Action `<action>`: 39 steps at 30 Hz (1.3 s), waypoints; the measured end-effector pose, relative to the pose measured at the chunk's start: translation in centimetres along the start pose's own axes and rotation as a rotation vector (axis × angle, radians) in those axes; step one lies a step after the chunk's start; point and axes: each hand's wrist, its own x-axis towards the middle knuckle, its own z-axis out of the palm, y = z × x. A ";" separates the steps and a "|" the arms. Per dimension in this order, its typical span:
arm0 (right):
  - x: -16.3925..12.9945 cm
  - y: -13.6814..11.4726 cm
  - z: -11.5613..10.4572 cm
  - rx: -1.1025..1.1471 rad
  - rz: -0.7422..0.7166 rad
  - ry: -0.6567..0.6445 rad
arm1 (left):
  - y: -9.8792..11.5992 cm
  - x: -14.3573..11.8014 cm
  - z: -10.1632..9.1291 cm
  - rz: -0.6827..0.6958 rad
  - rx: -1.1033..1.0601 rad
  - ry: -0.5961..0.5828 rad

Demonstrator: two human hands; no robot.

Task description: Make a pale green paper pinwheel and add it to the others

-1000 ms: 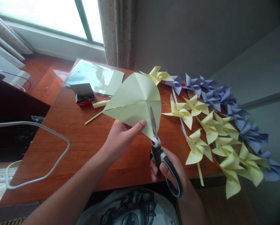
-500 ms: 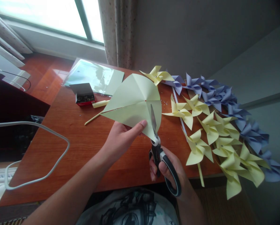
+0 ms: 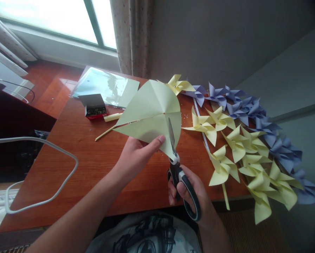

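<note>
Pinching the creased yellow sheet (image 3: pixel 147 102) mid-frame with the left hand (image 3: pixel 140 151), gripping scissors (image 3: pixel 175 172) with the right hand (image 3: pixel 197 186) at the sheet's lower corner. Already slit in from the left corner; can't tell the depth of any second cut. Not curled or pinned yet, apparently, so probably early days for this one (unlike those finished-looking pinwheels (image 3: pixel 223 165) at frame right).

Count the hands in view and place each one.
2: the left hand holds the pale yellow paper; the right hand holds the scissors at the paper's near corner.
</note>
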 end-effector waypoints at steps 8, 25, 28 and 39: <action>-0.1 -0.1 0.1 0.019 0.035 0.027 | 0.0 -0.1 -0.1 -0.016 -0.019 -0.013; -0.2 0.3 0.1 0.020 0.035 0.010 | 0.0 0.0 -0.2 0.061 0.016 0.077; -0.3 0.5 0.2 0.015 0.030 -0.012 | 0.0 0.0 -0.3 0.081 0.008 0.085; -0.2 0.6 0.4 0.035 0.027 -0.001 | -0.1 -0.1 -0.1 0.059 0.042 0.104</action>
